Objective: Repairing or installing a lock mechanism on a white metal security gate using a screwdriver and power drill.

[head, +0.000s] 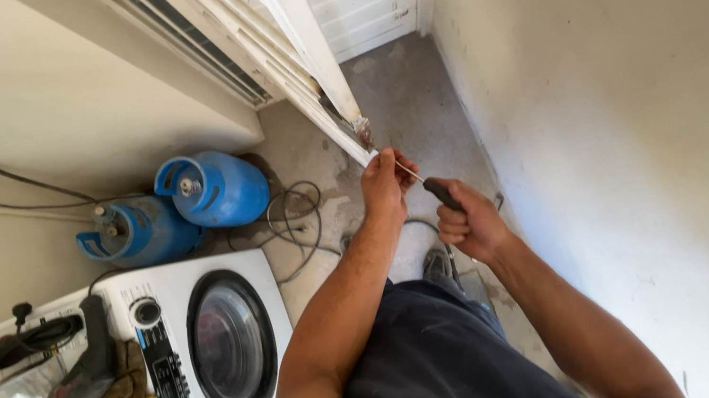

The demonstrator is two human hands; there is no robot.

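Note:
I look down a narrow passage at a white louvred door point(292, 56) that stands ajar in front of me. My left hand point(386, 186) grips the door's lower corner, where the paint is worn and brown. My right hand point(467, 226) is shut on the dark handle of a screwdriver point(435, 188). Its thin metal shaft points up and left, and its tip reaches the door corner beside my left fingers. Both forearms stretch forward above my dark trousers.
A white front-loading washing machine point(225, 345) stands at the left, with an angle grinder point(15, 347), gloves and rags on top. Two blue gas cylinders point(214, 189) lie behind it, next to loose cables on the concrete floor point(414, 93). A plastered wall point(650, 130) closes the right.

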